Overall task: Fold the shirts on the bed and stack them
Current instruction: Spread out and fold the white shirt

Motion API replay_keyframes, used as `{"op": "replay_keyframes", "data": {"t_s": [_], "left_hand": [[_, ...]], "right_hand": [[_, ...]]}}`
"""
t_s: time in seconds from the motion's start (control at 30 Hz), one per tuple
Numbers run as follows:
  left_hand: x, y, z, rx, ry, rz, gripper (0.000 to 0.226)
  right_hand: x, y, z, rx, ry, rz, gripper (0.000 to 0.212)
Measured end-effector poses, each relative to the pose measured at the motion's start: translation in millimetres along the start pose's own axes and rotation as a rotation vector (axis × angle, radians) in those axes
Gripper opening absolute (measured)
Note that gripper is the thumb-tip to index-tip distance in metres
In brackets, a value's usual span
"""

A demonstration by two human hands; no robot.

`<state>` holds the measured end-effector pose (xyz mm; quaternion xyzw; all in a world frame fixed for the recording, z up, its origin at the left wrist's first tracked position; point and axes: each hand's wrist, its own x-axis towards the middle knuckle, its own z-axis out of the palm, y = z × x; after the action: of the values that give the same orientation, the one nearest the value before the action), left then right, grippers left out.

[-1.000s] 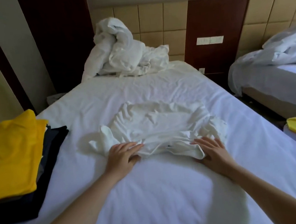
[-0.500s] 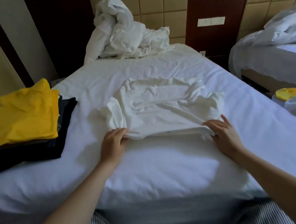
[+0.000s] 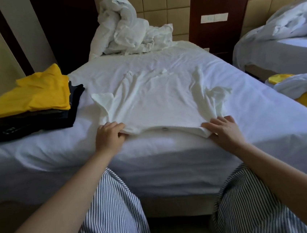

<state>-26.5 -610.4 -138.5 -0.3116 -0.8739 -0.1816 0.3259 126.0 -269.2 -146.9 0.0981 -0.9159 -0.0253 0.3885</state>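
At the left edge of the bed (image 3: 172, 158) stands a stack of folded shirts: a yellow shirt (image 3: 33, 95) lies on top and several dark shirts (image 3: 41, 122) are under it. To the right of the stack, in the middle of the bed and near its front edge, a white shirt (image 3: 157, 104) is spread flat, with some wrinkles. Its two sleeves lie out to the sides.

The left hand (image 3: 109, 136) is at the near left corner of the white shirt. Its fingers are curled and they pinch the edge of the cloth. The right hand (image 3: 224, 129) is at the near right corner. Its fingers lie spread and almost straight on the cloth; I cannot tell if the thumb grips the corner from below.

Far behind the white shirt, at the head of the bed, a white blanket (image 3: 126, 28) is heaped up. Below the hands, striped trousers (image 3: 112, 215) are visible in front of the bed. At the right side there is a second bed (image 3: 284, 51) with crumpled bedding. Nearer than that, a loose pile of clothes (image 3: 301, 89), white and yellow, lies just beside the first bed.
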Motion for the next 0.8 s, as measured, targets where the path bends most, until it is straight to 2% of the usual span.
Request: {"op": "replay_keyframes", "data": {"t_s": [0.1, 0.17, 0.3, 0.33, 0.4, 0.47, 0.53, 0.6, 0.67, 0.73, 0.8], "left_hand": [[-3.5, 16.8, -8.9, -0.004, -0.144, -0.028, 0.044], [-4.2, 20.5, -16.4, -0.055, -0.222, -0.124, 0.046], [-4.7, 10.1, -30.9, -0.114, -0.147, -0.231, 0.049], [-5.1, 6.6, -32.7, -0.102, -0.169, -0.222, 0.049], [-11.0, 4.0, -37.9, -0.058, -0.298, -0.141, 0.057], [-16.5, 5.8, -46.3, -0.023, -0.446, -0.057, 0.075], [-21.1, 6.9, -52.8, -0.021, -0.527, -0.088, 0.076], [-25.1, 5.6, -56.3, -0.080, -0.549, -0.207, 0.067], [-25.0, 1.6, -56.0, -0.245, -0.449, -0.374, 0.056], [-19.2, -3.4, -51.9, -0.403, -0.229, -0.569, 0.049], [-10.0, -8.4, -44.3, -0.457, -0.046, -0.735, 0.044]], "right_hand": [[-3.0, -8.1, -11.2, -0.041, -0.046, 0.062, 0.037], [-4.2, -11.8, -17.4, -0.025, -0.037, 0.117, 0.039], [-1.6, -18.4, -26.5, 0.050, 0.118, 0.251, 0.042], [-0.5, -19.3, -28.4, 0.052, 0.124, 0.250, 0.043], [-0.5, -21.8, -31.0, 0.027, 0.079, 0.156, 0.045], [1.1, -25.6, -31.7, 0.031, -0.037, 0.049, 0.048], [4.1, -28.7, -32.1, 0.135, -0.163, 0.079, 0.062], [7.1, -31.9, -31.5, 0.194, -0.173, 0.148, 0.076], [17.4, -40.0, -32.4, 0.151, -0.080, 0.152, 0.065], [33.6, -55.5, -26.9, 0.098, 0.021, 0.136, 0.043], [52.5, -78.5, -13.9, 0.133, -0.020, 0.142, 0.038]]}}
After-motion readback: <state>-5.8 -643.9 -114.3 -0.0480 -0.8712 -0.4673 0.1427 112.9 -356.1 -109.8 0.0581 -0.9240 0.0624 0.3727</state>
